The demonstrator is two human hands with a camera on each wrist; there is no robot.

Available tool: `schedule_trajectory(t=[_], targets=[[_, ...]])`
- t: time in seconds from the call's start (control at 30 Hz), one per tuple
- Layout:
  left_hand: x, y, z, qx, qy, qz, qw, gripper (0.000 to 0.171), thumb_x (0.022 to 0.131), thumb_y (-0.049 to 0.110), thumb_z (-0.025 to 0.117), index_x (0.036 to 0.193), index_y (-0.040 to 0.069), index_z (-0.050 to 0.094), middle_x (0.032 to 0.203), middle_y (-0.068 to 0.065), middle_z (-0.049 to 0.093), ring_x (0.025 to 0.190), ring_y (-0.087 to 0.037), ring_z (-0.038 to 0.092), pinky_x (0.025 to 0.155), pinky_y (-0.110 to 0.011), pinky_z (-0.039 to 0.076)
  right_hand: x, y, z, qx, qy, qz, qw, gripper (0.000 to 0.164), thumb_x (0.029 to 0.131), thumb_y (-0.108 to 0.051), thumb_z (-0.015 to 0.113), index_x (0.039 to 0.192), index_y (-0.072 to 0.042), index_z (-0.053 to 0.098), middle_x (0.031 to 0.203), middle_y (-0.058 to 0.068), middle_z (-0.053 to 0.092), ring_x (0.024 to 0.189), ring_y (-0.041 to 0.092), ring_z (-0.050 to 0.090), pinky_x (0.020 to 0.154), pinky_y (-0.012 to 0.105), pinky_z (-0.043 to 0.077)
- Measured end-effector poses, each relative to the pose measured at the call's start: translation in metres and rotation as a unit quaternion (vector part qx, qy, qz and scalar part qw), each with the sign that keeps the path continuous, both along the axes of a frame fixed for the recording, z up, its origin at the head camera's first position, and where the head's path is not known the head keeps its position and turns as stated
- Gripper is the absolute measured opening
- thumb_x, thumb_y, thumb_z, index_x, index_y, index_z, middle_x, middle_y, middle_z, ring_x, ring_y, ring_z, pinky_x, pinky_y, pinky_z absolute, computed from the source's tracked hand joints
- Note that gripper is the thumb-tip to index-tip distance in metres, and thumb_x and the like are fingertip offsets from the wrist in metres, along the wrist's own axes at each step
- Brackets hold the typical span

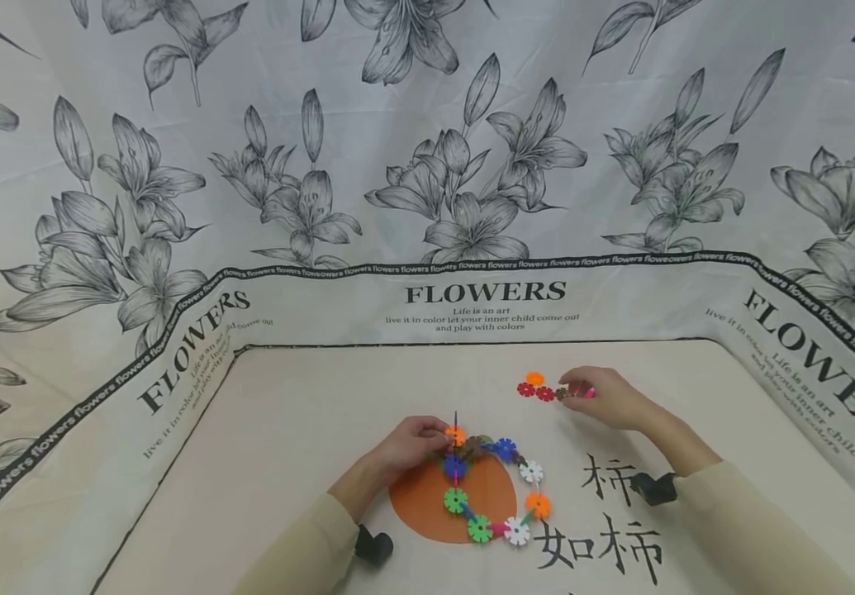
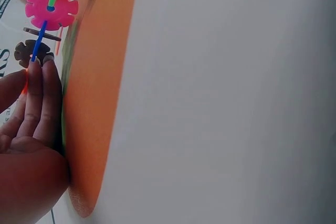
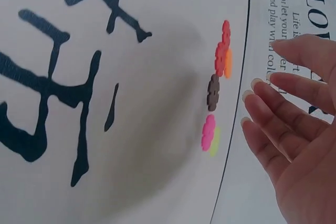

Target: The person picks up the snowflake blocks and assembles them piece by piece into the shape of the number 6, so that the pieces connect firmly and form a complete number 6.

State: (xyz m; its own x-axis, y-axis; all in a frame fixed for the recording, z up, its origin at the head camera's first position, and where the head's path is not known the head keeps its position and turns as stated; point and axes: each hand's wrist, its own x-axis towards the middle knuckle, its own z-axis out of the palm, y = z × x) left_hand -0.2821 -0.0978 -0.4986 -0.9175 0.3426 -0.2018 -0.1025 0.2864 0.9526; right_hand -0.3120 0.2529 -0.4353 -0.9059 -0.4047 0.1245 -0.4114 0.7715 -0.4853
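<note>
In the head view, my left hand (image 1: 410,442) pinches an orange notched disc (image 1: 456,435) at the upper left of a ring of linked plastic snowflake discs (image 1: 480,529). The ring mixes blue, green, white, orange, brown and pink pieces. Near that hand's fingertips in the left wrist view are a brown disc (image 2: 32,53) and a pink disc (image 2: 51,6). My right hand (image 1: 609,398) hovers over a small row of loose discs, its fingers spread and slightly bent. Those include red discs (image 3: 219,59), an orange disc (image 3: 228,64), a brown disc (image 3: 212,93) and a pink disc (image 3: 208,132).
The ring lies over a printed orange circle (image 1: 415,504) on the pale tabletop cloth (image 1: 308,463). Black printed characters (image 1: 631,549) are at the right. Upright flowered fabric (image 1: 486,310) encloses the back and sides.
</note>
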Motion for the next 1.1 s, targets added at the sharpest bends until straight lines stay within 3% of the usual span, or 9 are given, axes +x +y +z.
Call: schedule_trajectory(t=[0.13, 0.27, 0.6, 1.1], targets=[[0.000, 0.000, 0.001, -0.001, -0.001, 0.000, 1.0000, 0.015, 0.102, 0.014, 0.064, 0.111, 0.002, 0.068, 0.096, -0.006, 0.075, 0.091, -0.016, 0.066, 0.093, -0.035, 0.053, -0.010, 0.013, -0.011, -0.004, -0.007, -0.045, 0.999, 0.035, 0.092, -0.008, 0.072, 0.122, 0.008, 0.065, 0.100, 0.012, 0.067, 0.092, 0.027, 0.061, 0.079, 0.041, 0.054], [0.000, 0.000, 0.002, 0.008, -0.001, -0.002, 1.0000, 0.014, 0.102, 0.012, 0.064, 0.110, 0.002, 0.068, 0.096, -0.006, 0.075, 0.090, -0.016, 0.067, 0.093, -0.034, 0.053, -0.021, 0.024, -0.023, -0.008, -0.045, -0.095, 0.994, 0.036, 0.096, -0.011, 0.068, 0.126, 0.007, 0.062, 0.107, 0.018, 0.066, 0.099, 0.034, 0.061, 0.084, 0.047, 0.055], [0.001, 0.000, 0.004, 0.008, -0.002, 0.000, 1.0000, 0.015, 0.102, 0.013, 0.063, 0.112, 0.002, 0.068, 0.097, -0.006, 0.075, 0.092, -0.017, 0.067, 0.097, -0.037, 0.052, -0.035, 0.039, -0.037, -0.023, -0.092, -0.169, 0.981, 0.043, 0.096, -0.022, 0.070, 0.125, 0.008, 0.060, 0.119, 0.028, 0.062, 0.106, 0.041, 0.059, 0.090, 0.054, 0.052], [0.000, 0.000, 0.003, -0.007, -0.008, 0.002, 0.9999, 0.014, 0.102, 0.012, 0.063, 0.112, 0.002, 0.067, 0.097, -0.006, 0.073, 0.091, -0.017, 0.064, 0.091, -0.033, 0.053, -0.040, 0.039, -0.047, -0.024, -0.112, -0.169, 0.979, 0.041, 0.096, -0.022, 0.071, 0.121, 0.008, 0.060, 0.110, 0.022, 0.063, 0.097, 0.032, 0.058, 0.087, 0.047, 0.053]])
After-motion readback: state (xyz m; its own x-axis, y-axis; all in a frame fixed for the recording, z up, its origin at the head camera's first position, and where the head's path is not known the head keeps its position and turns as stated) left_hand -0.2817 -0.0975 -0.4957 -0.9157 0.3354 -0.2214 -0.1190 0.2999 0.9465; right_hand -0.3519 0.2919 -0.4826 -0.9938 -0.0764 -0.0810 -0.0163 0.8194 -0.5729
